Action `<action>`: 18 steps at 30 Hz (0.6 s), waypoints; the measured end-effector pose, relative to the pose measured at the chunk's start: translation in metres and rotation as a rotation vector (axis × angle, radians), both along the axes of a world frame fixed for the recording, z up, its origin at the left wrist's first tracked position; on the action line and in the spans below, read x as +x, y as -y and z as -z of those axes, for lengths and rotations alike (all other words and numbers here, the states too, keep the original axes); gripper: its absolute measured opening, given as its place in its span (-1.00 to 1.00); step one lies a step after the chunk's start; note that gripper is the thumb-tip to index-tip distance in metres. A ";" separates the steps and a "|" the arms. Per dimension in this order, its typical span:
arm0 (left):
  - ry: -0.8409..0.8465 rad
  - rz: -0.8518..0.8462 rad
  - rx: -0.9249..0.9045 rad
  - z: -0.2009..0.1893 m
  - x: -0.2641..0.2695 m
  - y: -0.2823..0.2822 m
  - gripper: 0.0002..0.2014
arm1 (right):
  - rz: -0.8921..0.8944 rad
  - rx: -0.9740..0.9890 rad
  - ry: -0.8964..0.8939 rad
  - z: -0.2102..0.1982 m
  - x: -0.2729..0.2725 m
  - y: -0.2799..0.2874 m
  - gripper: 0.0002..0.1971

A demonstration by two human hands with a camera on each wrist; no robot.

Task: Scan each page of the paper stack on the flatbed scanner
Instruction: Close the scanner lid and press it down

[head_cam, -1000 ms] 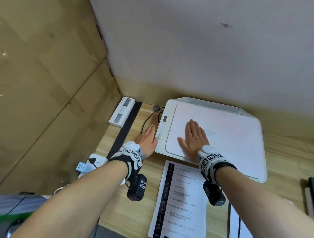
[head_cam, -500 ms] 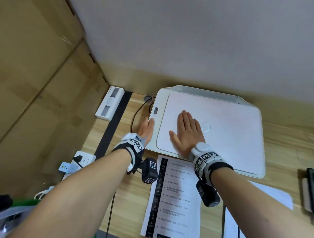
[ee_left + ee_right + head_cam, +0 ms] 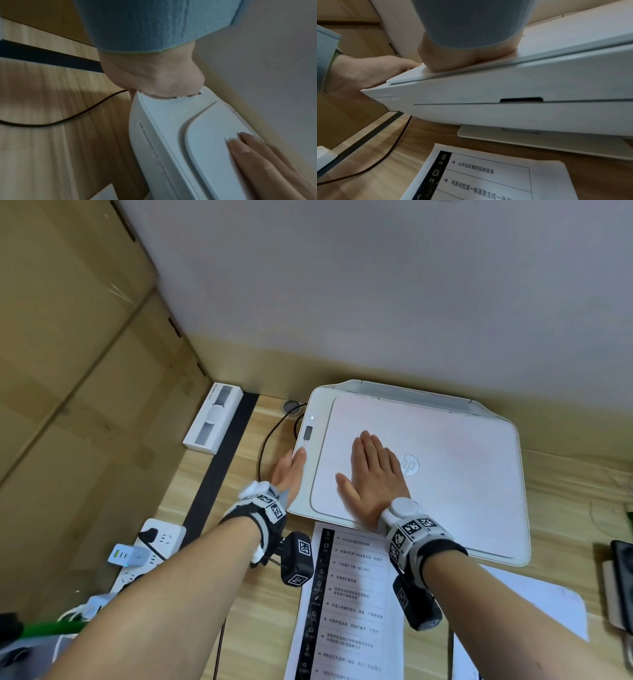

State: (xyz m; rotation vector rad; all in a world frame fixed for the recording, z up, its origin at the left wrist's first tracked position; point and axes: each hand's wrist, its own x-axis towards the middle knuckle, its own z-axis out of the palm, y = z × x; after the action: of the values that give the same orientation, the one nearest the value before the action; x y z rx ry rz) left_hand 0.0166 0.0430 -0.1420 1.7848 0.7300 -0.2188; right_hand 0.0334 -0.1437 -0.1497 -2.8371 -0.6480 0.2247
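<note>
One scanner (image 3: 445, 474) lies lid-down, long side along the counter (image 3: 267, 611) edge, right hand (image 3: 373, 477) flat on it, left hand (image 3: 289, 474) fingertips pressing its button strip, one printed page (image 3: 349, 611) before it.

Light wood counter (image 3: 260, 611) in a corner: plain grey-white wall (image 3: 376, 285) behind, tan panel wall (image 3: 68, 354) on the left, black strip (image 3: 219, 463) along that edge.

Left hand (image 3: 159, 79) below a blue-grey ribbed cuff (image 3: 154, 24), fingers curled down onto the far left corner of the white plastic flatbed scanner (image 3: 154, 142), right hand's straight fingers (image 3: 248, 146) flat on its closed lid, thin black cable (image 3: 68, 119) lying across the light wooden table (image 3: 60, 148) beside the scanner's left edge
</note>
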 end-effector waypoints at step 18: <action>-0.085 0.218 0.145 0.006 0.000 -0.013 -0.41 | -0.022 -0.006 -0.072 -0.001 0.003 0.003 -0.19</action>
State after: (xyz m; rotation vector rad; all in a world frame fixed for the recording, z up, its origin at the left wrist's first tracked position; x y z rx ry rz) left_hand 0.0170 0.0565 -0.1475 2.0045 0.6232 -0.3982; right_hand 0.0365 -0.1467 -0.1486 -2.8137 -0.6648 0.3318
